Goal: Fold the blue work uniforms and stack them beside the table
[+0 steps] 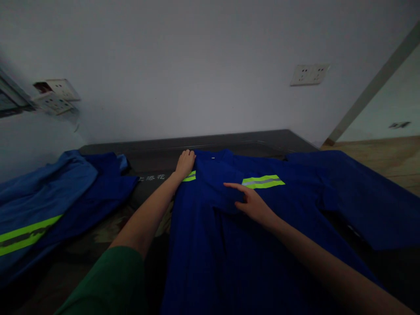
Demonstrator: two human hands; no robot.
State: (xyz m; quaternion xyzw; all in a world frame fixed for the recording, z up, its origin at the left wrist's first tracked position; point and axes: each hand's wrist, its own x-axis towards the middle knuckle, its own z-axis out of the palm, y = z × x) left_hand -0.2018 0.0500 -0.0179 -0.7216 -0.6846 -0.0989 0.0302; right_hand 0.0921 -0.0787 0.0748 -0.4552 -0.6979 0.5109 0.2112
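A dark blue work jacket [262, 210] with yellow-green reflective strips lies spread out in front of me, its collar toward the wall. My left hand [186, 162] is at the jacket's left shoulder, beside the collar, with its fingers curled over the fabric edge. A short piece of reflective strip [190, 176] shows just under that wrist. My right hand [252, 203] is over the chest, index finger stretched out and thumb apart, with nothing held; its other fingers are partly hidden. The chest's wider reflective strip [265, 181] lies just beyond this hand.
At left, more blue garments [42, 192] lie piled, one with a reflective band. Another blue cloth [370, 197] lies at right. A dark surface [147, 159] with white lettering is under the jacket. The wall behind has sockets [310, 74] and, at left, a plugged-in adapter [54, 103].
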